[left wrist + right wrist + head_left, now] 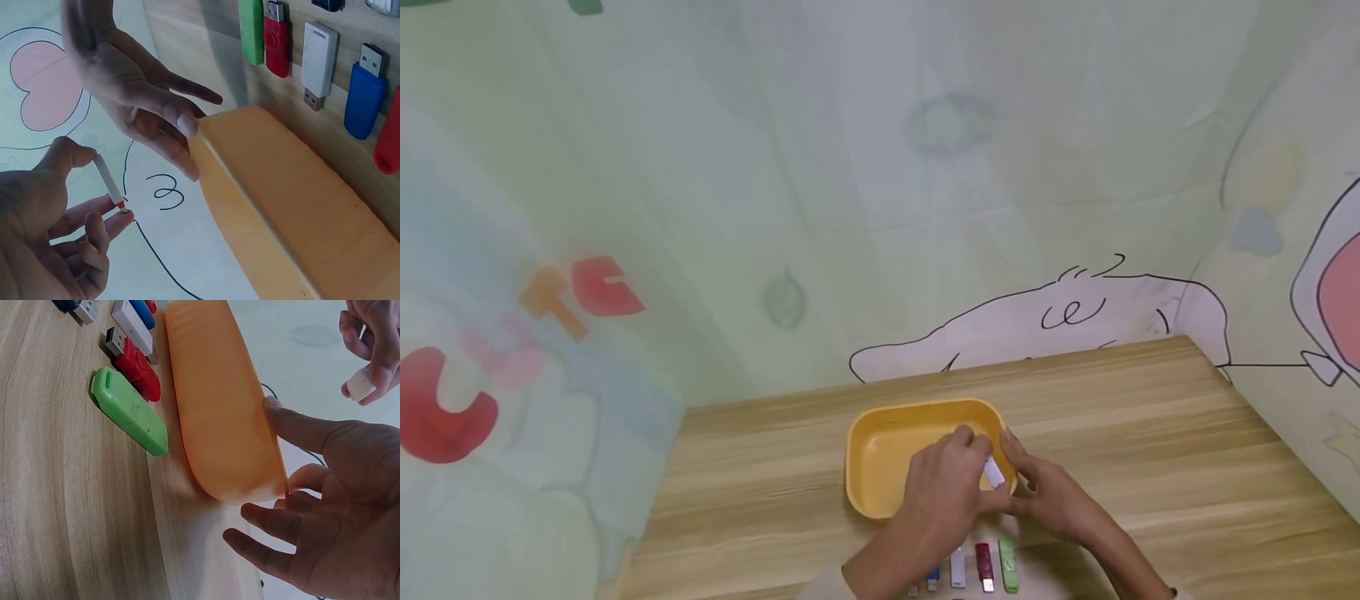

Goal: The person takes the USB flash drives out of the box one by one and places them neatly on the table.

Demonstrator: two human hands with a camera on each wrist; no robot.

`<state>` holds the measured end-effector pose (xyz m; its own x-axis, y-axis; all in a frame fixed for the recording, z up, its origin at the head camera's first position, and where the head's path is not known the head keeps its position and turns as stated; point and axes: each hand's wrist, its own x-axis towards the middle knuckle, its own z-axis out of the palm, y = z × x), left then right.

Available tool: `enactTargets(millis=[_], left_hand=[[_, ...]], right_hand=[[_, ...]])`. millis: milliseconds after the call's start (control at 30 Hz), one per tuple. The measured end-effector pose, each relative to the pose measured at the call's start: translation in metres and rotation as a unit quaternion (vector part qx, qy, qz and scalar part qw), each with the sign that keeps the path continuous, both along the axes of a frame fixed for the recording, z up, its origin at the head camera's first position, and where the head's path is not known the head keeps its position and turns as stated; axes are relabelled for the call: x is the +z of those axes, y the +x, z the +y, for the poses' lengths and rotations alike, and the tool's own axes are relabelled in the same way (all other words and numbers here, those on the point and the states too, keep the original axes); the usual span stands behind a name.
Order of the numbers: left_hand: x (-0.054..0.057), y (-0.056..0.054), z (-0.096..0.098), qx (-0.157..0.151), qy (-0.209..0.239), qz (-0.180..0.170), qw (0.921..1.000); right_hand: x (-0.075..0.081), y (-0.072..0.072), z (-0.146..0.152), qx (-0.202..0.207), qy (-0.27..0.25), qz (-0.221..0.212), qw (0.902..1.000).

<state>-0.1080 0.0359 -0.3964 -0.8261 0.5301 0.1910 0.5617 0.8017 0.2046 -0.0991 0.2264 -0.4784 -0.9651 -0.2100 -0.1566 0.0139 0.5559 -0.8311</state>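
In the head view, my left hand [942, 479] is over the near right part of a yellow-orange plastic box [854, 467]. It pinches a slim white USB stick [993, 472] between thumb and fingertips; the left wrist view shows this stick [109, 180] edge-on, with a bit of red near its lower end. My right hand [1060, 498] holds the box at its right end, and in the right wrist view its thumb lies on the rim [272, 444] with fingers bent round the corner. The left hand and wrist hide part of the box's inside.
On the wooden table [752, 500], USB sticks lie in front of the box: a green one [1008, 567], a red one [984, 565], a white one [957, 568], a blue one [932, 577] and others partly hidden. A printed cloth [850, 208] hangs behind the table.
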Motion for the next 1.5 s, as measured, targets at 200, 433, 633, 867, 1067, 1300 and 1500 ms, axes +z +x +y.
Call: enactTargets(millis=[200,433,633,867,1067,1300,1500], left_hand=[[-0.003,0.008,-0.008,-0.014,0.020,0.020,0.9995],[-0.004,0.015,-0.011,-0.027,0.031,0.017,0.9990],[-0.007,0.021,-0.012,-0.047,0.049,0.002,0.9977],[-0.013,0.030,-0.014,-0.062,0.059,-0.003,0.9963],[-0.018,0.036,-0.014,-0.074,0.057,-0.002,0.9956],[-0.031,0.043,-0.014,-0.087,0.059,0.081,0.9911],[-0.033,0.050,-0.013,-0.095,0.023,0.011,0.9951]], right_hand=[[0.000,0.000,-0.001,0.004,-0.005,-0.001,1.0000],[0.000,0.000,-0.001,-0.001,-0.005,-0.001,1.0000],[-0.001,0.000,0.000,0.008,-0.010,0.011,0.9999],[-0.002,0.000,0.000,0.015,-0.009,0.020,0.9997],[-0.003,-0.001,0.001,0.009,0.003,0.017,0.9998],[-0.004,-0.001,0.001,0.010,0.003,0.020,0.9997],[-0.004,0.000,0.001,0.007,0.003,0.025,0.9997]])
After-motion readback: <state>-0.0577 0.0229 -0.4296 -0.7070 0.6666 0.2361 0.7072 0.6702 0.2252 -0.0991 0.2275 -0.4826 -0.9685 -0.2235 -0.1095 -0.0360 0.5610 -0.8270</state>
